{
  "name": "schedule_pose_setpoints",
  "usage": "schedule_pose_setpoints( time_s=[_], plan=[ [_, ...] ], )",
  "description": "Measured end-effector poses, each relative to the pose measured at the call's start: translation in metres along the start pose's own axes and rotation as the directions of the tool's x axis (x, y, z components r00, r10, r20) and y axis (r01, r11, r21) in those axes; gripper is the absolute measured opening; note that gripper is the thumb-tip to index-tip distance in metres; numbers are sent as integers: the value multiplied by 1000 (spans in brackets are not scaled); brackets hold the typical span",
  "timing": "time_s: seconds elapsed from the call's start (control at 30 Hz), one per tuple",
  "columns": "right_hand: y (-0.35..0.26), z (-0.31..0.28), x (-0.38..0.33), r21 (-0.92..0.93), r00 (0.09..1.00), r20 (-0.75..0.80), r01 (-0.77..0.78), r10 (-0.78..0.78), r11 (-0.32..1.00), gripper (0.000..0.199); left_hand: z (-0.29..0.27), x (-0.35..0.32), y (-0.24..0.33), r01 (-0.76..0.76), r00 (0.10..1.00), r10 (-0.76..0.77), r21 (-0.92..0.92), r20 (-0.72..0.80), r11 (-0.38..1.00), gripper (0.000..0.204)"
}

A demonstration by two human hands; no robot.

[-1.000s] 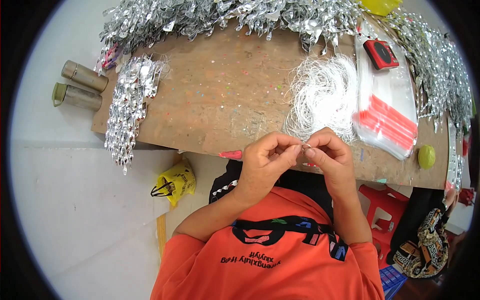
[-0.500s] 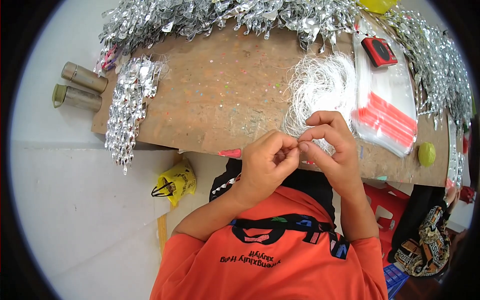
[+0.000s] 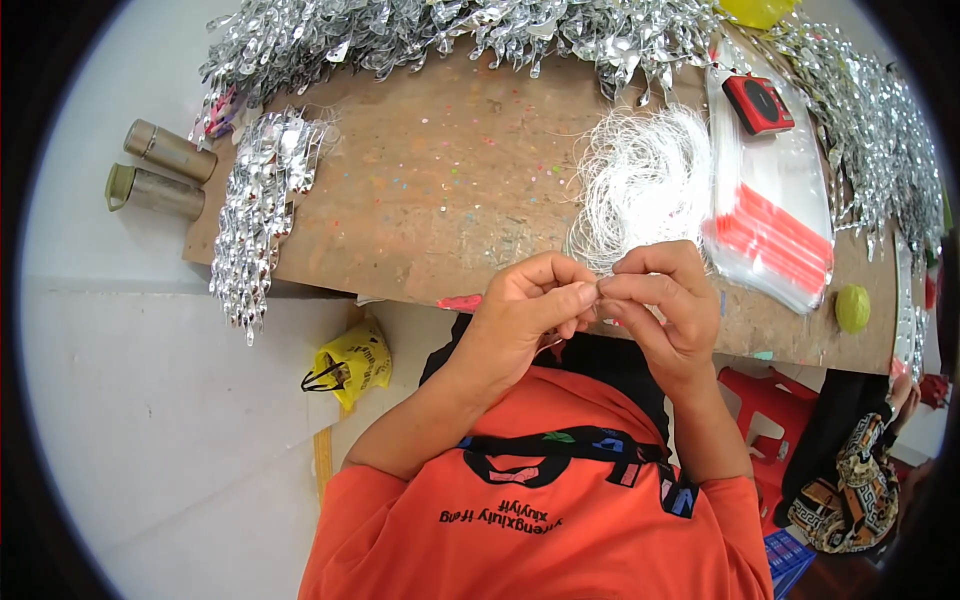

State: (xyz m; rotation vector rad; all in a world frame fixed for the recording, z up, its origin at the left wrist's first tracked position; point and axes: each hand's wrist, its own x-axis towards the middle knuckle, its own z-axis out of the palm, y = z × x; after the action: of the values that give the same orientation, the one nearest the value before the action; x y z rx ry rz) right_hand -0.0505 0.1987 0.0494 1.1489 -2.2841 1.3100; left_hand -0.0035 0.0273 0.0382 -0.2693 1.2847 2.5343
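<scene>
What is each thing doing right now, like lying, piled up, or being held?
left hand: pinched shut on something tiny
right hand: fingertips pinched against the left's
white thread bundle: loose heap on board
clear bags: stacked flat
two metal flasks: lying down
yellow bag: on floor

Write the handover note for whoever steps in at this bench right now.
Left hand and right hand: fingertips pinched together at the near edge of the wooden board, on something too small to make out.
White thread bundle lies just beyond the hands.
Stack of clear bags sits right of it.
Done: silver tinsel strands lie heaped at the left and along the far edge.
Left: the loose thread bundle.
</scene>
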Motion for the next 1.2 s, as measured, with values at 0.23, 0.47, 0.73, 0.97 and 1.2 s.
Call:
schedule_pose_setpoints(
  time_s=[0.23,0.47,0.73,0.97,1.2],
  plan=[
    [6,8,-9,222,959,1,-278,285,935,15,4,-5,4,11,1000,-11,9,24,1000,7],
    [-2,6,-7,80,993,-13,-118,119,990,17,6,-3,-1,-94,994,103,159,-45,983,5],
    [2,7,-7,21,998,-38,-55,56,998,16,6,-3,-5,-152,985,168,301,-29,942,7],
    [4,7,-12,686,844,42,-414,535,599,3,8,-6,-4,-178,980,198,354,-22,918,11],
    [-1,-3,1,918,779,338,-396,529,-4,7,10,-6,2,-62,997,75,346,-22,936,13]
  ],
)
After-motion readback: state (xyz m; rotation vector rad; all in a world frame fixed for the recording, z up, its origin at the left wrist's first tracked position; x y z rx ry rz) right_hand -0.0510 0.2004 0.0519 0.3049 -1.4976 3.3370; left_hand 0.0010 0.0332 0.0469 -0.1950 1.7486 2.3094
